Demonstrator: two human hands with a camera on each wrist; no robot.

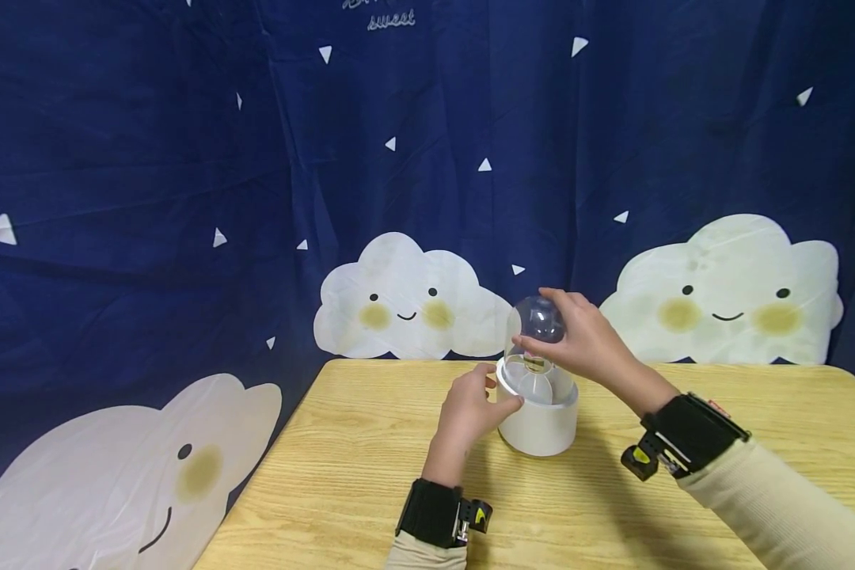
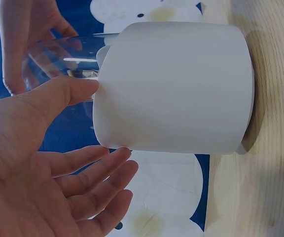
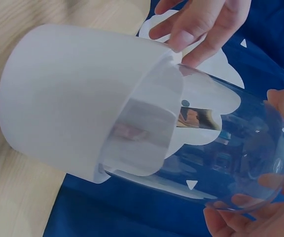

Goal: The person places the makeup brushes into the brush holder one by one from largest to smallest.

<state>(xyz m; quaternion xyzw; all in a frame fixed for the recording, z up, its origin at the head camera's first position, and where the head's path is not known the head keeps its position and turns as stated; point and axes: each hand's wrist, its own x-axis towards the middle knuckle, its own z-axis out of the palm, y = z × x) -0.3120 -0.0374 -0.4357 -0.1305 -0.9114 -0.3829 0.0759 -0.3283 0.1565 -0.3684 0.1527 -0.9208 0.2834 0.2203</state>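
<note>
A clear dome (image 1: 537, 315) stands upright with its lower end inside the rim of a white cylindrical base (image 1: 537, 429) on the table. My right hand (image 1: 590, 339) grips the dome near its rounded top, with thumb and fingers spread round it. At the base's left side is my left hand (image 1: 466, 408). Its thumb tip touches the upper rim, and its relaxed fingers (image 2: 100, 180) lie along the edge of the base. Through the dome, the right wrist view shows a small gold-coloured piece (image 3: 198, 118) and a pale, rounded inner part (image 3: 147, 133).
The light wood table (image 1: 370, 475) stretches out on both sides of the base. Behind it and to the left hangs a dark blue curtain (image 1: 427, 95) with white triangles and smiling clouds. Black straps with small cameras (image 1: 694, 435) sit on both wrists.
</note>
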